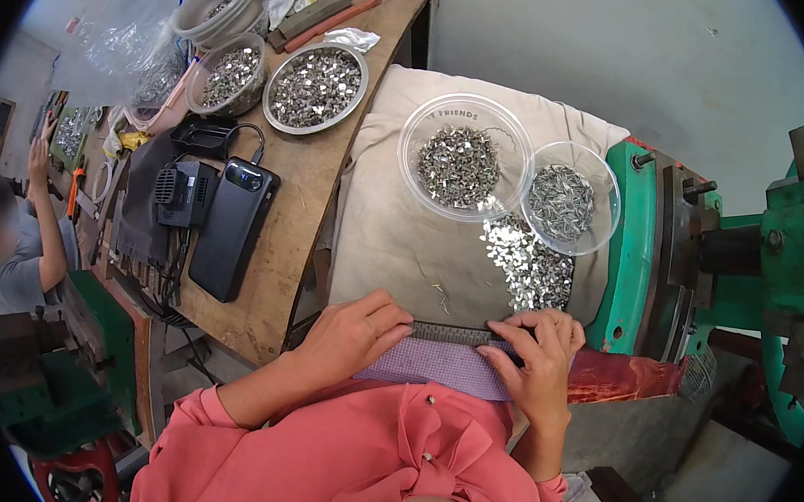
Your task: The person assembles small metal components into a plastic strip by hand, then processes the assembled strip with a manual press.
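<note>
A dark grey ridged strip [453,335] lies across in front of me, on a purple checked cloth [439,366] over my lap. My left hand [363,330] is closed at the strip's left end, fingertips pressed together; whatever they pinch is too small to make out. At the other end, my right hand [534,349] has thumb and index finger closed around the strip's edge. Just beyond the right hand is a loose pile of shiny small metal pieces [531,264]. Behind it stand a clear round tub [404,161] of metal pieces and a smaller clear tub [613,198] of thin metal pins.
A beige cloth [378,243] covers the work surface. On the wooden table [266,323] at left sit a black power bank [231,236], a steel bowl [361,70] and a plastic tub [257,92]. Green machinery [623,234] stands at right. Another person [24,243] works at far left.
</note>
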`<state>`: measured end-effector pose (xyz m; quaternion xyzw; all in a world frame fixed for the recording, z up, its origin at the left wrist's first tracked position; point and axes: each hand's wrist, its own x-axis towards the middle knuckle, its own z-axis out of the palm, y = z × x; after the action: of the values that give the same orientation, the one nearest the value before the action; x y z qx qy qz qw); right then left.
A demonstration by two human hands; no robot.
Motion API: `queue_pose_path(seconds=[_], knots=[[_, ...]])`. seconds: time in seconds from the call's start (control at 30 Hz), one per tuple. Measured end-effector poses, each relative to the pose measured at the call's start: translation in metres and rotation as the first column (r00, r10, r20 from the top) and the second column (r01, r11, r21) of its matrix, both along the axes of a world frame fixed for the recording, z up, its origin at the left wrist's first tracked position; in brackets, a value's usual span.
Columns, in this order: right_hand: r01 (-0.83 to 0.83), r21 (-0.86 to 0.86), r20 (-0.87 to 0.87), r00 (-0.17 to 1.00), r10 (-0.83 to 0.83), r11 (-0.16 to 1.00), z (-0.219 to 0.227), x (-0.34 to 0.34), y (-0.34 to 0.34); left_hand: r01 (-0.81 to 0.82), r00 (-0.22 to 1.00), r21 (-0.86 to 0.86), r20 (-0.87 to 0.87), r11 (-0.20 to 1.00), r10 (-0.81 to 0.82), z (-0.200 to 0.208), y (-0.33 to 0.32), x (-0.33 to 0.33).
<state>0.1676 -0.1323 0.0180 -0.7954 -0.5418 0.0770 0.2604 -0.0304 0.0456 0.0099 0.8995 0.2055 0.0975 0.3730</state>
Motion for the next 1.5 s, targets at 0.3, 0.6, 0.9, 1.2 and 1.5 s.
queue_pose_path(seconds=[0.3, 0.6, 0.9, 1.2, 1.5], knots=[[-0.085, 0.027, -0.002, 0.996, 0.085, 0.996, 0.002, 0.004, 0.003, 0.021, 0.994, 0.126, 0.102, 0.992, -0.034, 0.021, 0.013, 0.001], [-0.119, 0.112, 0.037, 0.993, 0.115, 0.987, 0.006, 0.003, 0.007, -0.369, 0.902, 0.589, 0.412, 0.719, 0.126, 0.129, 0.112, 0.004], [-0.061, 0.218, -0.051, 0.996, 0.074, 0.974, 0.002, 0.0, 0.012, -0.586, 0.797, 0.683, 0.388, 0.436, 0.464, 0.148, 0.301, -0.008], [0.022, 0.337, -0.056, 0.998, -0.003, 0.941, 0.028, 0.019, 0.031, -0.519, 0.844, 0.518, 0.436, 0.68, 0.312, 0.16, 0.191, 0.001], [-0.024, 0.397, 0.3, 0.948, -0.105, 0.917, 0.039, 0.032, 0.113, -0.169, 0.939, 0.109, 0.321, 0.98, 0.127, 0.073, 0.038, -0.002]])
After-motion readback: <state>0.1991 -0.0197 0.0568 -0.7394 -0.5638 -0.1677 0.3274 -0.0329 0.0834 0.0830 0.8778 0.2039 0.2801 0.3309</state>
